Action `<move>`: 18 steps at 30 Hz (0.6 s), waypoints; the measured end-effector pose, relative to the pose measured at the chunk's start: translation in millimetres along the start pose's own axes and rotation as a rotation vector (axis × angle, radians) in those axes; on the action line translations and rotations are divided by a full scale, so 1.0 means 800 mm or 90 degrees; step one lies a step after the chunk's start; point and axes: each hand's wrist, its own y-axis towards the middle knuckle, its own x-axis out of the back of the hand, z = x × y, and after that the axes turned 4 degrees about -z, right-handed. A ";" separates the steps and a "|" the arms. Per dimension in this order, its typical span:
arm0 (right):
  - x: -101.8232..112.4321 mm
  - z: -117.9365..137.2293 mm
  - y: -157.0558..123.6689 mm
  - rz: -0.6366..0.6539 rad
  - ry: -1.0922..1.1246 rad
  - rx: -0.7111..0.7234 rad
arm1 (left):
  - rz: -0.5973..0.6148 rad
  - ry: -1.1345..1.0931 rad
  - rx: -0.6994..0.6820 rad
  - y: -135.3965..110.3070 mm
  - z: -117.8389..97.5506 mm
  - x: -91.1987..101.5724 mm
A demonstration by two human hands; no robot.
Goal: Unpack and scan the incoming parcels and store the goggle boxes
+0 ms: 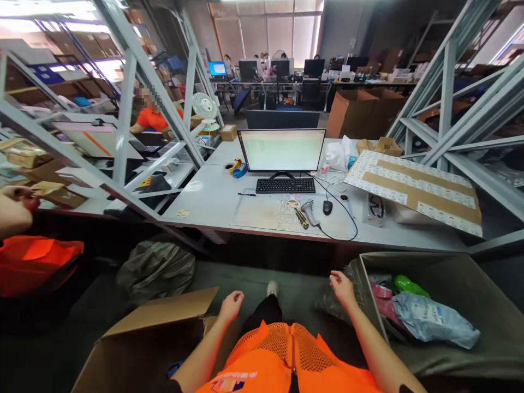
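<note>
While I look down from the head camera, my left hand [231,303] hangs low in the centre of the frame, fingers curled loosely and holding nothing, just above the raised flap of an open cardboard box [155,333] at lower left. My right hand [341,286] sits a little to the right, fingers half bent and also empty, close to the near left corner of a large open bin [483,289] at lower right. That bin holds soft mail parcels, a grey bag [434,322] lying uppermost and within easy reach of the right hand. Between the two containers my orange vest [286,360] and one shoe show, so there is only a narrow lane of floor. Above them the front edge of the desk [213,202] runs across the middle of the frame; a monitor [281,150], keyboard [285,185], mouse [327,207] and handheld scanner [309,213] sit centred there, facing me. A sheet of labels on cardboard [413,188] overhangs the desk at right. Slanted steel shelf frames close in on both sides. Another person's hand [14,210] enters at far left.
</note>
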 end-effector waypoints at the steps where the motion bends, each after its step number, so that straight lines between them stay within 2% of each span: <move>1: 0.001 0.013 0.023 -0.017 -0.019 0.021 | -0.021 0.002 -0.019 0.026 -0.013 0.007; 3: 0.003 0.047 0.079 -0.048 -0.054 0.051 | -0.058 0.000 -0.063 0.090 -0.045 0.020; 6: -0.007 0.104 0.182 -0.080 -0.110 0.080 | -0.097 0.004 -0.126 0.203 -0.111 0.025; 8: -0.027 0.136 0.253 -0.101 -0.156 0.106 | -0.116 0.010 -0.174 0.280 -0.162 0.016; 11: -0.074 0.168 0.347 -0.125 -0.220 0.140 | -0.156 0.067 -0.242 0.376 -0.235 -0.016; 14: -0.124 0.174 0.418 -0.155 -0.276 0.132 | -0.153 0.152 -0.238 0.437 -0.281 -0.062; 16: -0.148 0.167 0.452 -0.170 -0.305 0.134 | -0.157 0.203 -0.215 0.459 -0.290 -0.091; 18: -0.165 0.153 0.473 -0.183 -0.331 0.155 | -0.178 0.245 -0.202 0.468 -0.287 -0.108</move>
